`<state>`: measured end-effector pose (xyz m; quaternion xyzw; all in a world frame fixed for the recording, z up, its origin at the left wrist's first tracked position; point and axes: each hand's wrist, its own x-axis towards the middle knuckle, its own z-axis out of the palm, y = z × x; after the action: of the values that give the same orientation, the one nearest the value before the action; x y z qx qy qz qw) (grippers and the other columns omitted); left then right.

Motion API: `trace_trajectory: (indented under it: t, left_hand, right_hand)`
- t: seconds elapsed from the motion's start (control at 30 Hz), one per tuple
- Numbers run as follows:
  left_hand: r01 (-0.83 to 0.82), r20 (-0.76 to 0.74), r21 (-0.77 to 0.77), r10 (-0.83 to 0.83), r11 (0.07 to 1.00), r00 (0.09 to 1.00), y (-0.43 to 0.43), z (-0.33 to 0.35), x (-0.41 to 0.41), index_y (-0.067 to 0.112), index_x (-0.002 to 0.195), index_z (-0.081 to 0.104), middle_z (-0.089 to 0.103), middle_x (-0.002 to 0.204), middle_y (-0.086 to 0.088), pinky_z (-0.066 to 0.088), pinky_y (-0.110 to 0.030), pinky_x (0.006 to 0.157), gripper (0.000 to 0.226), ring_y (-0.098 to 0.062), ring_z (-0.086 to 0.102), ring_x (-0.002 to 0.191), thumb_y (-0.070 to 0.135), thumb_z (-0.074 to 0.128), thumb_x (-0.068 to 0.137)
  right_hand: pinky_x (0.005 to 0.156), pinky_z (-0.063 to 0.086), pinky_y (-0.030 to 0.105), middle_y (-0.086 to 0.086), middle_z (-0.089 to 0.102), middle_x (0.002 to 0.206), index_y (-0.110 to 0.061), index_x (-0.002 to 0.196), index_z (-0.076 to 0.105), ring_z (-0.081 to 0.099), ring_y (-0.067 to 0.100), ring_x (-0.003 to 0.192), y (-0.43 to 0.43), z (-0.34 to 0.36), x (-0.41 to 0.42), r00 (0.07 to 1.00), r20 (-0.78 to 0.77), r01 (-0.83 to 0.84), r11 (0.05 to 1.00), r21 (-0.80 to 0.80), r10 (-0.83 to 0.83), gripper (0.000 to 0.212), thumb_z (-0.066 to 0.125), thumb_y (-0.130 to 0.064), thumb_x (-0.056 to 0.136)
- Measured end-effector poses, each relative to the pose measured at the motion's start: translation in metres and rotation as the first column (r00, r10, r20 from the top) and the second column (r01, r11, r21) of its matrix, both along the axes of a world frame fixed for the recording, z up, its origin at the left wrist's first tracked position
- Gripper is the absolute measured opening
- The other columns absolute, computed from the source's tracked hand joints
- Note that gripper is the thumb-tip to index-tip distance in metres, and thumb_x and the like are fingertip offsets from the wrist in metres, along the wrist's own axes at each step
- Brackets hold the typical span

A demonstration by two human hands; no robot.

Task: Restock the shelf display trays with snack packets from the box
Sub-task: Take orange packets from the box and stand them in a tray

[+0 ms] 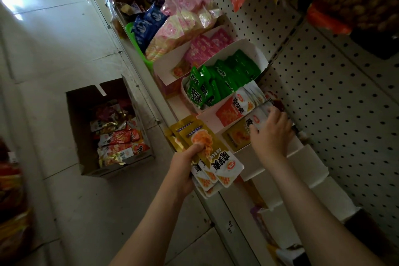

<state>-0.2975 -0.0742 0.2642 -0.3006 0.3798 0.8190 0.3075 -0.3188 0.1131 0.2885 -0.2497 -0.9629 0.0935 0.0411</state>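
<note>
Left hand (183, 163) has a proper full grip on a stack of gold packets (210, 147), thumb pressed on the front one and fingers wrapped underneath. The stack is fanned out a bit and sits in the air just off the front edge of the shelf, beside the gold tray (232, 138).

Right hand (271, 134) is down inside that tray. Its fingers are curled over the tops of the standing packets (258, 117) already in there and the thumb is on the near side, so it's holding them (how many, I can't tell, the hand covers most of them).

The trays behind it run in a row along the shelf. The nearest has orange-and-white packets (237, 103), next comes one full of green packets (218, 80), and after that pink packets (205, 48). A pegboard (334, 103) backs the whole shelf.

The cardboard box (77, 125) sits open on the tiled floor (64, 39), well apart from both hands and right up against the shelf base. There's a heap of mixed packets (117, 136) lying in it, red, gold and white ones.
</note>
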Motion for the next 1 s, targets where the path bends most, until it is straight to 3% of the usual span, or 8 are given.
trace_trajectory:
  t: [0.07,0.17,0.3,0.37,0.47,0.63,0.8,1.0]
  left_hand:
    - [-0.026,0.001,0.012,0.026,1.0,1.0,0.0,0.001,0.001,0.005,0.114,0.06,0.07,0.104,-0.024,0.055,-0.05,0.081,0.026,-0.04,0.069,0.094,0.005,0.058,0.089]
    - [-0.071,-0.009,0.037,0.072,0.997,0.997,0.003,0.004,0.001,0.004,0.117,0.06,0.069,0.108,-0.024,0.055,-0.051,0.084,0.029,-0.04,0.068,0.095,0.005,0.059,0.088]
    - [-0.094,-0.053,0.088,0.099,0.992,0.994,0.005,0.01,-0.001,0.005,0.111,0.064,0.068,0.11,-0.025,0.055,-0.052,0.085,0.027,-0.038,0.069,0.095,0.008,0.061,0.085]
    - [-0.056,-0.081,0.136,0.067,0.989,0.994,0.006,0.013,0.0,0.005,0.114,0.064,0.067,0.115,-0.025,0.055,-0.05,0.087,0.035,-0.038,0.067,0.1,0.017,0.061,0.081]
    - [-0.019,-0.098,0.202,0.04,0.979,0.994,0.007,0.016,0.003,0.008,0.106,0.069,0.07,0.109,-0.019,0.053,-0.044,0.087,0.034,-0.031,0.07,0.094,0.03,0.054,0.085]
    - [0.008,-0.099,0.094,0.002,0.996,0.995,0.005,0.013,0.0,0.003,0.115,0.064,0.07,0.108,-0.02,0.057,-0.041,0.079,0.03,-0.032,0.07,0.094,0.016,0.046,0.094]
    - [-0.033,-0.154,-0.004,0.032,0.999,0.988,0.007,0.01,0.003,0.006,0.122,0.061,0.069,0.111,-0.02,0.054,-0.053,0.088,0.033,-0.037,0.068,0.1,0.008,0.059,0.089]
    - [-0.068,-0.151,-0.027,0.063,0.997,0.987,0.008,0.006,0.003,0.004,0.121,0.061,0.07,0.11,-0.018,0.057,-0.051,0.083,0.031,-0.034,0.069,0.098,0.007,0.06,0.09]
  right_hand:
    - [0.079,0.043,0.027,0.009,0.053,0.121,-0.012,0.123,0.047,0.05,0.018,0.105,-0.009,0.01,0.012,0.995,-0.097,-0.033,0.932,-0.362,-0.003,0.04,0.059,-0.034,0.092]
    - [0.062,0.044,0.021,-0.001,0.06,0.104,-0.02,0.116,0.049,0.061,0.012,0.088,-0.028,0.02,0.042,0.999,0.005,0.036,0.619,-0.784,-0.052,0.038,0.06,-0.043,0.088]
    - [0.075,0.054,0.034,0.005,0.068,0.109,-0.016,0.121,0.05,0.068,0.022,0.093,-0.045,0.006,0.066,0.967,0.209,0.231,0.157,-0.96,-0.147,0.059,0.072,-0.041,0.072]
    - [0.084,0.054,0.041,0.008,0.071,0.109,-0.013,0.12,0.057,0.069,0.025,0.097,-0.056,0.0,0.069,0.963,0.213,0.204,-0.068,-0.977,-0.162,0.05,0.068,-0.031,0.074]
    - [0.08,0.056,0.04,0.009,0.071,0.11,-0.014,0.119,0.058,0.068,0.025,0.1,-0.07,0.002,0.069,0.967,0.145,0.088,-0.258,-0.962,-0.21,0.038,0.06,-0.017,0.081]
    - [0.067,0.058,0.033,0.008,0.073,0.1,-0.011,0.114,0.059,0.071,0.022,0.089,-0.072,0.002,0.066,0.936,0.146,0.037,-0.323,-0.946,-0.322,0.026,0.053,-0.004,0.089]
    - [0.084,0.053,0.043,0.013,0.07,0.109,-0.011,0.116,0.058,0.069,0.026,0.096,-0.069,0.0,0.068,0.917,0.177,0.027,-0.386,-0.922,-0.359,0.038,0.056,-0.003,0.08]
    - [0.074,0.055,0.037,0.01,0.072,0.104,-0.012,0.116,0.059,0.07,0.022,0.091,-0.069,-0.001,0.069,0.894,0.192,0.053,-0.331,-0.942,-0.404,0.031,0.05,0.003,0.09]
